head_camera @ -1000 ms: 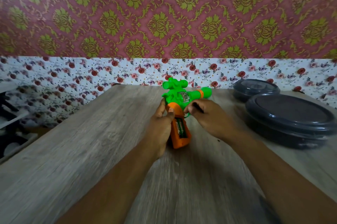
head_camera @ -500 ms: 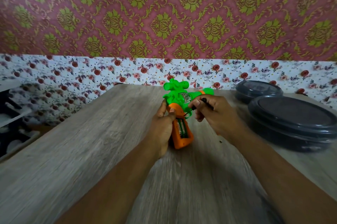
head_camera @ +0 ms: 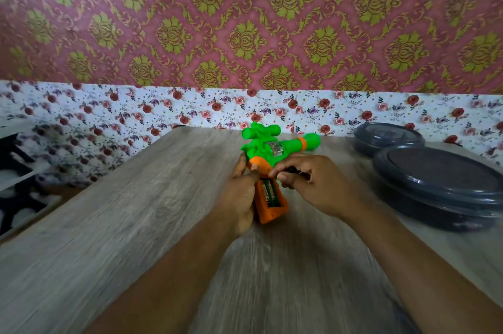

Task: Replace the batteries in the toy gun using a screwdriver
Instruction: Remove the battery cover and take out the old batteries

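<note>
The toy gun (head_camera: 268, 155) lies on the wooden counter (head_camera: 109, 224), in the middle of the frame. The left hand (head_camera: 241, 197) grips its orange handle from the left side, with the thumb pressed on top. The right hand (head_camera: 307, 184) has its fingers curled round a small dark thing, which looks like the screwdriver (head_camera: 295, 170), and its thumb tip sits at the top end of the open battery slot.

The step now looks like working on the batteries (head_camera: 269, 192) in the slot. To do it well, the left hand should hold the handle tight so the toy does not slide. The right hand should push or pry gently at one end of a battery, not hard, so it does not jump away.

The toy has a bright green body with bumpy shapes on top and a green barrel with an orange ring. The handle is orange. Its cover is off, and green batteries show inside.
</note>
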`<control>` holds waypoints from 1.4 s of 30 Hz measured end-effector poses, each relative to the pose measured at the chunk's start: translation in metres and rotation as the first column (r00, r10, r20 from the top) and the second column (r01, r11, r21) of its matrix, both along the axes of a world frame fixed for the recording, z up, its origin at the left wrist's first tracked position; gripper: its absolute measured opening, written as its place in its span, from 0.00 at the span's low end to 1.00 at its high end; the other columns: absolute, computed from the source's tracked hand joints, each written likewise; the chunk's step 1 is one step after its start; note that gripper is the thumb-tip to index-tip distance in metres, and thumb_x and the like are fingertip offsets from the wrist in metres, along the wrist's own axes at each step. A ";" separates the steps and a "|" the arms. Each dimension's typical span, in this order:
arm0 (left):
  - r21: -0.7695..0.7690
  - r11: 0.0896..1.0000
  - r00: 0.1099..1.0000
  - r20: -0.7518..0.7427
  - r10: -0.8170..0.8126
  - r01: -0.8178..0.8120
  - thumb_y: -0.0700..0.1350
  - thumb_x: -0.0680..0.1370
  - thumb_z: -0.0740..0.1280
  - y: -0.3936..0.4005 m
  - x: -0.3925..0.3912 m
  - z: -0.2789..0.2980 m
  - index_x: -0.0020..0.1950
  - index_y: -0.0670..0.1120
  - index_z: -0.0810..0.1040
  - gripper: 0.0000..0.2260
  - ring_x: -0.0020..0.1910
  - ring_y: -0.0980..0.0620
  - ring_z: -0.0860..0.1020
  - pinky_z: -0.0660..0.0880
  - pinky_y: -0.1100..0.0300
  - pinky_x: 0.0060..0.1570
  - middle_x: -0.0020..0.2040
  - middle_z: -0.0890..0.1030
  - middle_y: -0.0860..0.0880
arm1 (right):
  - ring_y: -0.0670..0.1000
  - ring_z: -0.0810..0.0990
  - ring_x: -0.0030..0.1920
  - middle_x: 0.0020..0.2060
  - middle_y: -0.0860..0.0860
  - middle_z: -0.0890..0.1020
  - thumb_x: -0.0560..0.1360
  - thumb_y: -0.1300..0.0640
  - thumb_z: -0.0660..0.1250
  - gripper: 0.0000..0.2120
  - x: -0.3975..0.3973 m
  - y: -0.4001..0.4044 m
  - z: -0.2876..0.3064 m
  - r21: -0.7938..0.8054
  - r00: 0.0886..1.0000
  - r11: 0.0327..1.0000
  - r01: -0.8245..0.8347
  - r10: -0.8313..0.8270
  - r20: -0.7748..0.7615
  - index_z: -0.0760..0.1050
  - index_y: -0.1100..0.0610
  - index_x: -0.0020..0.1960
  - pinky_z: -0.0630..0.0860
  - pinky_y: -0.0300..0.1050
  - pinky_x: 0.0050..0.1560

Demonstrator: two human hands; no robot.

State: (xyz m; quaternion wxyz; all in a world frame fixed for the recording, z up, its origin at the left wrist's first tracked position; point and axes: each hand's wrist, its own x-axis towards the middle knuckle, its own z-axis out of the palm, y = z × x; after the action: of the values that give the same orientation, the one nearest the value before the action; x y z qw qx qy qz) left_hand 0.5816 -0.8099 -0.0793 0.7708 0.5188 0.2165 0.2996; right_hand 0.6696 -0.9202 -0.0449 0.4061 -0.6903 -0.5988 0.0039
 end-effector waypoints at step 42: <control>0.266 0.958 0.991 -0.108 -0.077 0.104 0.47 0.81 0.58 -0.003 -0.003 0.000 0.74 0.61 0.56 0.24 0.64 0.41 0.73 0.70 0.40 0.63 0.73 0.66 0.47 | 0.47 0.72 0.32 0.32 0.50 0.73 0.81 0.57 0.55 0.13 0.008 0.003 0.014 0.103 0.706 0.958 0.266 -0.121 -0.698 0.70 0.57 0.38 0.69 0.40 0.36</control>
State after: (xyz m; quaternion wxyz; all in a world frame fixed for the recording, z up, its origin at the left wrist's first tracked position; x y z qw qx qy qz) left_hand 0.5789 -0.8129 -0.0793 0.6941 0.6427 0.1864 0.2653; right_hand 0.6780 -0.9170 -0.0308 0.6621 -0.6555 -0.3278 0.1562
